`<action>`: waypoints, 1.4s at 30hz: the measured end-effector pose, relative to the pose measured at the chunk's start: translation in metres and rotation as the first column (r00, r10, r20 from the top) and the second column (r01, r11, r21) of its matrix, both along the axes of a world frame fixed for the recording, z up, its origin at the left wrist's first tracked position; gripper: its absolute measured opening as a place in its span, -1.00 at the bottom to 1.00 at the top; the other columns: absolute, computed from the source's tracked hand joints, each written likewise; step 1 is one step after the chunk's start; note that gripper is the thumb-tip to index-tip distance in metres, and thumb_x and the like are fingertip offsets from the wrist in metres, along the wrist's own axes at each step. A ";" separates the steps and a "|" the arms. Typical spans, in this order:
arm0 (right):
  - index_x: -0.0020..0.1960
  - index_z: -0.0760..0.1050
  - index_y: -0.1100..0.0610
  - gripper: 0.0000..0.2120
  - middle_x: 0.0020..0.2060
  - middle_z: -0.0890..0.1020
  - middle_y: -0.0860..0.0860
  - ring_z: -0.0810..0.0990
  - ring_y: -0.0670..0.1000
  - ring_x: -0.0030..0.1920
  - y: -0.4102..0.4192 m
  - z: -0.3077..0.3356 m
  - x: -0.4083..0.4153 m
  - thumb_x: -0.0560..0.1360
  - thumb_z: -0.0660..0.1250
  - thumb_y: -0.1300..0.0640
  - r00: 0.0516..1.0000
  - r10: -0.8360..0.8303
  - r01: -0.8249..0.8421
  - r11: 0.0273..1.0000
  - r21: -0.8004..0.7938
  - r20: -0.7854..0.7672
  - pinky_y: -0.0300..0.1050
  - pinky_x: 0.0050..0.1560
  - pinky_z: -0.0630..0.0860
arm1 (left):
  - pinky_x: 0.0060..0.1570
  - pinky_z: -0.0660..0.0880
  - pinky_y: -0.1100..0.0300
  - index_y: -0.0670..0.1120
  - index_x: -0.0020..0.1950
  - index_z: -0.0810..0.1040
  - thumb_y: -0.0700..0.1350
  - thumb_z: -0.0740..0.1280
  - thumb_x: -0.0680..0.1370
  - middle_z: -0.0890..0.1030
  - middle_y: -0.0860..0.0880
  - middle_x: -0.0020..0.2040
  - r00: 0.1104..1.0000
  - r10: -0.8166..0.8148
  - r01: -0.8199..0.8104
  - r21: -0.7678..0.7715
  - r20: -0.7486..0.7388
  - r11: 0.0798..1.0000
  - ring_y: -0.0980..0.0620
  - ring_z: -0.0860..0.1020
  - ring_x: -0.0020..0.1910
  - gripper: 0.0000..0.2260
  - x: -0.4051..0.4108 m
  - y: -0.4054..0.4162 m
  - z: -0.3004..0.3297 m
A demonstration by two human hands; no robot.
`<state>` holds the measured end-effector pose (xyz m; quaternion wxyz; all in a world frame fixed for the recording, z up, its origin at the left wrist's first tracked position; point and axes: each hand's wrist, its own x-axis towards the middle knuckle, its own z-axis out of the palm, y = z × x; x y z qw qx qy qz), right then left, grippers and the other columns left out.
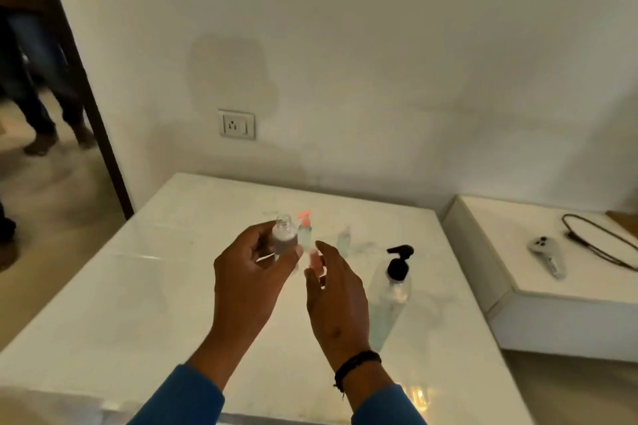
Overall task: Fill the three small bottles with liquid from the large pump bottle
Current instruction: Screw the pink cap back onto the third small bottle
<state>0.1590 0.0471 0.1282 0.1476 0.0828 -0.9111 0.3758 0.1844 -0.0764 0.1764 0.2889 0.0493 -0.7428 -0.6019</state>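
At the far left, through a doorway, someone's legs [41, 93] stand on the floor, well apart from the hands. The left hand [247, 276] is raised above the white surface [138, 286] and grips a small clear bottle [284, 235], uncapped and upright, between thumb and fingers. Just beyond it, between the two hands, stands a small bottle with an orange pump top [305, 231]. The right hand [333, 297] is beside the left, fingers loosely curled around a small pinkish piece [315, 260]; it is too blurred to tell what it is. A dark band [357, 364] circles the right wrist. Past the right hand's fingertips stands a third small clear bottle [344, 240]. To the right of the right hand is the large pump bottle [392, 300] with a black pump head, on the surface. Farther right, on a separate white surface [552, 321], lie a white controller [547, 255] and a dark cable [597, 241].
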 end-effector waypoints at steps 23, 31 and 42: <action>0.33 0.44 0.00 -0.66 0.01 0.63 -0.02 0.72 0.00 -0.28 0.054 0.315 0.146 0.60 0.41 0.18 0.897 -0.058 -0.223 0.798 -0.560 -0.439 -0.11 -0.23 0.70 | 0.05 0.64 -0.06 -0.02 0.11 0.66 -0.16 0.59 0.40 0.73 0.03 -0.07 0.961 -0.267 0.261 -0.080 -0.073 0.962 0.04 0.70 -0.09 -0.68 0.137 0.020 0.201; 0.36 0.43 0.06 -0.63 0.01 0.63 0.02 0.73 0.01 -0.28 0.052 0.335 0.145 0.60 0.42 0.16 0.882 -0.100 -0.230 0.762 -0.605 -0.461 -0.12 -0.22 0.70 | -0.04 0.62 0.21 0.11 0.23 0.57 -0.11 0.55 0.44 0.71 0.10 -0.06 0.957 -0.277 0.263 -0.139 -0.089 0.955 0.09 0.68 -0.10 -0.61 0.140 0.027 0.212; 0.34 0.43 0.07 -0.65 -0.02 0.63 0.02 0.72 0.04 -0.32 0.034 0.388 0.120 0.60 0.42 0.19 0.855 -0.111 -0.258 0.756 -0.601 -0.507 -0.06 -0.23 0.71 | -0.05 0.63 0.15 0.00 0.29 0.58 -0.02 0.56 0.43 0.69 0.02 -0.01 0.956 -0.224 0.163 -0.294 -0.189 0.942 0.10 0.65 -0.11 -0.56 0.108 0.024 0.261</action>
